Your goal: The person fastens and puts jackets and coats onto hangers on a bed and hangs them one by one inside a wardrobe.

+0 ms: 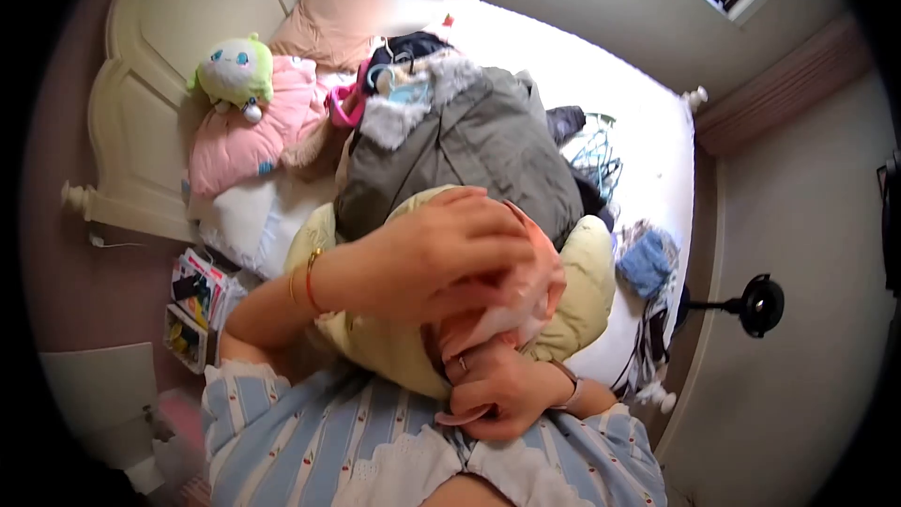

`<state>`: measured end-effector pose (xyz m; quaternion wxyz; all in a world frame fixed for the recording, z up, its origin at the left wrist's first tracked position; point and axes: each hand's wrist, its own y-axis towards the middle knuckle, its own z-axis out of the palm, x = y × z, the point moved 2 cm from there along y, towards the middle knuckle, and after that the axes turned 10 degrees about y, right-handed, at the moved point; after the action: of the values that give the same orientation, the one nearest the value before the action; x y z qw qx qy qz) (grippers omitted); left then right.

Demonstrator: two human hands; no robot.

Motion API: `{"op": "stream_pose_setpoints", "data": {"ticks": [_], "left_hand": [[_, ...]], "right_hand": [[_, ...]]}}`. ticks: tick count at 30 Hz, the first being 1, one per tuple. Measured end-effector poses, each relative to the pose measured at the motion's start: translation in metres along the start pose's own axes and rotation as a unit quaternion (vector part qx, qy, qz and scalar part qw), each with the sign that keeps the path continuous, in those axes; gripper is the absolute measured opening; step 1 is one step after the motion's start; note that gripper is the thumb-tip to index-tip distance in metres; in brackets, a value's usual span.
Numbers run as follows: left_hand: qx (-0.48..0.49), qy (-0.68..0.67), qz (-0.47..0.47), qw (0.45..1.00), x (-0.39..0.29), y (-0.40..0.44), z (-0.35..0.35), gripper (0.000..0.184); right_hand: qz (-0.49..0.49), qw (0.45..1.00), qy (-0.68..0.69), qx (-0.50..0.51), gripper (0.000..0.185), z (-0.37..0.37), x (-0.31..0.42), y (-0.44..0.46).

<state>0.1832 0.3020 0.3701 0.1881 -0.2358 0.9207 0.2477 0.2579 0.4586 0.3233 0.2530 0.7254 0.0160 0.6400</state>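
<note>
A peach-pink cloth garment point(540, 268) is bunched between my two hands, above a pale yellow padded garment point(577, 305) close to my body. My left hand point(441, 249), with a red and gold bracelet at the wrist, lies over its top with curled fingers, partly blurred. Lower down, my right hand point(502, 394) is closed at the garment's lower end and wears a ring. A thin pale pink piece point(465, 416) sticks out below that hand; I cannot make out what it is. Just beyond lies a grey-green coat point(469, 150) with a furry grey collar.
The white bed point(648, 131) holds a pink pillow point(253, 131), a green plush toy point(235, 73), pale blue hangers point(601, 164) and folded denim point(646, 263). Another person point(394, 0) is at the far end. A black round-headed stand point(758, 305) is at right.
</note>
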Motion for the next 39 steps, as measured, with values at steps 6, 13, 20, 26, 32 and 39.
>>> {"op": "stream_pose_setpoints", "data": {"ticks": [6, 13, 20, 26, 32, 39], "left_hand": [[-0.087, 0.086, -0.066, 0.990, -0.005, -0.015, -0.007, 0.031], [0.190, -0.124, -0.093, 0.969, 0.028, -0.021, 0.050, 0.033], [0.104, -0.611, -0.427, 0.658, 0.014, -0.113, 0.134, 0.025], [0.056, -0.640, -0.479, 0.599, 0.037, -0.141, 0.155, 0.019], [0.267, -0.060, -0.299, 0.914, 0.085, -0.148, 0.185, 0.017], [0.266, -0.126, -0.205, 0.934, 0.076, -0.118, 0.182, 0.018]], "right_hand": [[0.031, 0.998, 0.041, -0.020, 0.019, 0.042, -0.014, -0.003], [0.041, 0.998, 0.021, 0.047, 0.019, 0.063, -0.026, 0.016], [-0.013, 0.991, -0.017, -0.134, 0.008, 0.023, -0.026, -0.014], [0.236, 0.862, -0.295, -0.337, 0.012, -0.038, -0.093, -0.052], [0.230, 0.900, -0.093, -0.358, 0.007, -0.014, -0.062, -0.047], [0.018, 0.928, -0.227, -0.294, 0.021, 0.037, -0.030, -0.035]]}}
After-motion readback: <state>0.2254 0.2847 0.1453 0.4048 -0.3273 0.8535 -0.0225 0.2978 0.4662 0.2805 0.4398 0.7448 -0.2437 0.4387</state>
